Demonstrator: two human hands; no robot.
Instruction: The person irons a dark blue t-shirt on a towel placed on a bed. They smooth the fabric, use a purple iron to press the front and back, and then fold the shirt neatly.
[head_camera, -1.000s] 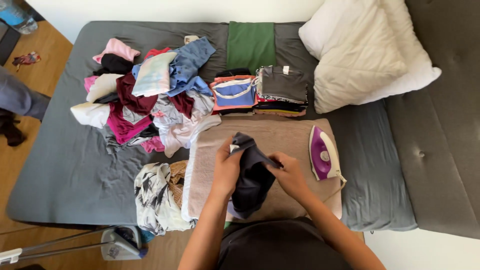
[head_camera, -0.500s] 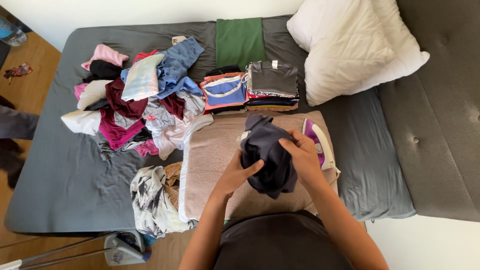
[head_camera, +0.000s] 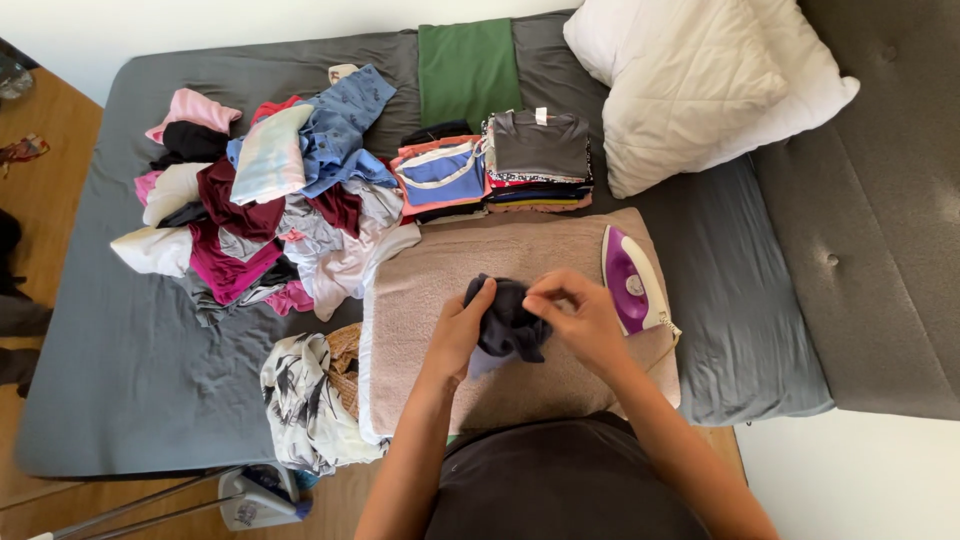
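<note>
Both hands grip a bunched dark garment (head_camera: 508, 322) above the beige towel (head_camera: 520, 265) on the bed (head_camera: 130, 350): left hand (head_camera: 462, 330) clasps its edge, right hand (head_camera: 580, 320) pinches its top. A purple iron (head_camera: 632, 280) lies just beside.

Bed (head_camera: 120, 400): grey fitted sheet, dark grey padded headboard along its right edge.

- White quilted pillows (head_camera: 700, 80), far right corner, against the headboard.
- Green folded cloth (head_camera: 468, 70), far edge, middle.
- Two stacks of folded clothes (head_camera: 500, 165), just near of the green cloth.
- Loose heap of mixed clothes (head_camera: 270, 200), left of the stacks; pink, maroon, white, blue.
- Beige towel (head_camera: 450, 270), spread flat at the near edge, middle.
- Purple-and-white iron (head_camera: 632, 282), on the towel's right end.
- White patterned garment (head_camera: 305, 410), near edge, hanging over, left of the towel.
</note>
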